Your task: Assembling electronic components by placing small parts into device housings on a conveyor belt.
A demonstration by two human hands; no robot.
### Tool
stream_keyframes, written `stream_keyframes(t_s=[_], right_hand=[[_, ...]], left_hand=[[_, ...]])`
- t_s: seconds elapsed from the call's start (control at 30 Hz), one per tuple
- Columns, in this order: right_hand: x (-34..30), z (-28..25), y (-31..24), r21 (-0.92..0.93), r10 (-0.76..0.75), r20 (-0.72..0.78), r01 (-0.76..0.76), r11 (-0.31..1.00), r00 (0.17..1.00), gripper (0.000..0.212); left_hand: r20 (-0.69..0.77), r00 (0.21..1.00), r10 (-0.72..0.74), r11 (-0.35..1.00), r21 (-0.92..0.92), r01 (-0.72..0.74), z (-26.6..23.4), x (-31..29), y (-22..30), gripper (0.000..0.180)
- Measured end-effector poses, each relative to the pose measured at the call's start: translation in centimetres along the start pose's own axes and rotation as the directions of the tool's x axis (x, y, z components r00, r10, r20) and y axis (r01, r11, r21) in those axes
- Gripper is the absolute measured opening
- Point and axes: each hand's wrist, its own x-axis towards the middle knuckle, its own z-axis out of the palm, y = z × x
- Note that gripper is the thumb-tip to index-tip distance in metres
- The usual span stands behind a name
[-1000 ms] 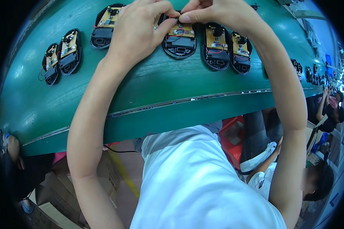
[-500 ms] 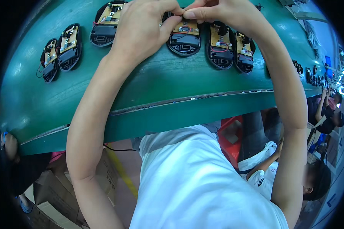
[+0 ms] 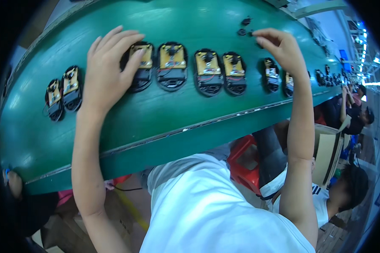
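Head view, looking down over my own arms: my left hand (image 3: 107, 69) lies flat, fingers spread wide, gripping nothing, its fingertips resting on an open mouse shell (image 3: 140, 67) on the green bench (image 3: 156, 114). My right hand (image 3: 283, 50) hangs loosely curled and open, holding nothing that I can make out, its fingertips just short of some small black parts (image 3: 244, 26) lying beyond it on the bench.

Counting the row: two shells to the outer side of my left hand (image 3: 63, 92), the one under my fingers, one just beside it toward my right hand (image 3: 172, 65), then a pair (image 3: 221, 72) between my two hands, and two smaller-looking ones (image 3: 271, 74) close under my right wrist. That makes eight I can count; more dark ones trail off past my right hand, too small to number. The black parts look like two or three.

Every shell I can see lies open, yellow board and wires showing, none with a cover on. I judge all of them unfinished, with the closing-up left to do.
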Motion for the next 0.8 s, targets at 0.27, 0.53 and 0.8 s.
stream_keyframes(t_s=[0.27,0.53,0.8], right_hand=[[-0.9,-0.2,0.7,-0.328,-0.09,-0.18,0.026,0.944,0.98,0.027],[3.5,1.8,2.5,-0.424,-0.367,0.035,0.347,0.837,0.929,0.029],[3.0,2.8,-2.6,-0.438,-0.378,0.09,0.377,0.816,0.922,0.026]], left_hand=[[0.13,0.991,-0.009,0.999,-0.046,0.016,-1.6,-0.1,2.2,0.028],[0.134,0.991,0.007,0.995,-0.104,0.007,-2.5,-0.1,1.7,0.017],[0.167,0.985,0.037,0.988,-0.153,-0.011,-2.4,-0.8,0.4,0.025]])
